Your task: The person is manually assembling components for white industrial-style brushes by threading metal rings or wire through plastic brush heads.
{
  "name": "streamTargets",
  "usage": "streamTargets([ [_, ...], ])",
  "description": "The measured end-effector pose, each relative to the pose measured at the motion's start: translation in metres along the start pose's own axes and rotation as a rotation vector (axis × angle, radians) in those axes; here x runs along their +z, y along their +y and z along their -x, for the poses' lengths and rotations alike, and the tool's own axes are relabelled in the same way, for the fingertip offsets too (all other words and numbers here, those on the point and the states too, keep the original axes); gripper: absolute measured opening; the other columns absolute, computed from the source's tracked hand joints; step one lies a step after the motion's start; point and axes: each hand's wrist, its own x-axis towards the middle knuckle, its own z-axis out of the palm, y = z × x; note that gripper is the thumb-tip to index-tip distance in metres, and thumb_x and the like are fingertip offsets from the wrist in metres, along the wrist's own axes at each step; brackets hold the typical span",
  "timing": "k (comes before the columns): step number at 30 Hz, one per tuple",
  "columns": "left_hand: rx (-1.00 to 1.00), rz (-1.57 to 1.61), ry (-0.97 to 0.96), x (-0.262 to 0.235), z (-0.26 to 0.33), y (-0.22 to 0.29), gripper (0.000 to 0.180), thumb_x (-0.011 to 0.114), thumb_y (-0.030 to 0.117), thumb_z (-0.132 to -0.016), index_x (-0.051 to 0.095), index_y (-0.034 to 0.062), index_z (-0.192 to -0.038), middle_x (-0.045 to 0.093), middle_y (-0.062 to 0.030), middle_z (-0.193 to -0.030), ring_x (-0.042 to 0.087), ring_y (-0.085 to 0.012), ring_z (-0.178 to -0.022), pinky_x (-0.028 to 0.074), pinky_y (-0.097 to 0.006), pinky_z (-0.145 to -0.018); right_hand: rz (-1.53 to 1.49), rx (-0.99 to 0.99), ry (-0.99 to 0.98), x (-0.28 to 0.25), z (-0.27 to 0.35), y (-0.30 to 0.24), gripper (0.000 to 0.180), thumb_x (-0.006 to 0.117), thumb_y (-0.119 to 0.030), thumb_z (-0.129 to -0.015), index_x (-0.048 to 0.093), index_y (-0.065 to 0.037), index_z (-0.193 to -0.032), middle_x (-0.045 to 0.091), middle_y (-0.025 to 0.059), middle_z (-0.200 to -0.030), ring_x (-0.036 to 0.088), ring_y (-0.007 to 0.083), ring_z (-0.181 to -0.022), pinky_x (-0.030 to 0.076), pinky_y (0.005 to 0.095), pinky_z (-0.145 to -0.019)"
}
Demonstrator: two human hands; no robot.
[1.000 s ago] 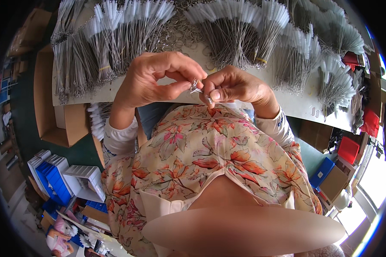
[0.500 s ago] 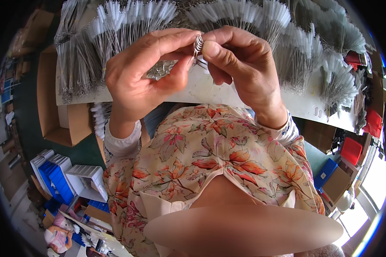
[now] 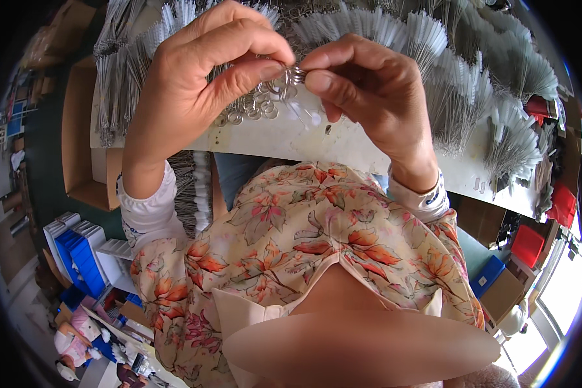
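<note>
White table, hands pinching seemingly metal rings

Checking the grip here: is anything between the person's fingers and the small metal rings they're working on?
Nothing visible. The left hand and right hand both pinch the metal rings directly between fingertips, held up above the white table.

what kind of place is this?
Likely a small assembly workshop: bundles of wire-handled white brushes cover the workbench, loose metal rings lie in a pile, and blue parts bins stand on the floor.
</note>
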Motion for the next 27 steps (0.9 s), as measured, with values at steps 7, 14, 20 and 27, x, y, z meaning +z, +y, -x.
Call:
streamTargets([
  [7, -0.55, 0.899, 0.179, 0.02, 0.015, -0.005, 0.012, 0.057, 0.012, -0.088, 0.06, 0.0013, -0.094, 0.057, 0.0001, -0.07, 0.047, -0.0028, -0.055, 0.039, -0.02, -0.05, -0.192, 0.098, -0.075, -0.006, -0.005, 0.014, 0.013, 0.065, -0.01, -0.083, 0.063, 0.0, -0.091, 0.06, 0.0005, -0.073, 0.053, 0.0046, -0.059, 0.043, 0.0181, -0.052],
  [14, -0.543, 0.445, 0.0, 0.007, 0.017, 0.005, 0.017, 0.052, 0.012, -0.091, 0.054, -0.0003, -0.102, 0.055, -0.0025, -0.075, 0.041, -0.0032, -0.05, 0.037, -0.017, -0.046, -0.221, 0.116, -0.124, -0.001, -0.013, 0.02, 0.012, 0.064, -0.01, -0.084, 0.063, -0.001, -0.091, 0.059, 0.0001, -0.073, 0.052, 0.005, -0.058, 0.041, 0.0184, -0.051],
  [20, -0.374, 0.366, 0.128, 0.008, 0.031, 0.002, 0.017, 0.048, 0.011, -0.093, 0.057, -0.0013, -0.101, 0.058, -0.0056, -0.078, 0.051, -0.0065, -0.061, 0.044, -0.02, -0.055, -0.284, 0.074, -0.136, 0.009, -0.016, 0.027, 0.01, 0.063, -0.008, -0.085, 0.062, 0.0, -0.091, 0.06, 0.0019, -0.075, 0.052, 0.0062, -0.059, 0.042, 0.0189, -0.052],
  [27, -0.376, 0.862, 0.477, 0.024, 0.049, -0.001, 0.017, 0.049, 0.01, -0.091, 0.06, -0.0025, -0.092, 0.063, -0.0127, -0.098, 0.058, -0.0199, -0.097, 0.042, -0.033, -0.089, -0.109, -0.192, -0.09, 0.045, -0.015, 0.038, 0.01, 0.064, 0.002, -0.08, 0.061, 0.001, -0.09, 0.06, 0.0039, -0.081, 0.06, 0.0094, -0.069, 0.049, 0.0212, -0.06],
])
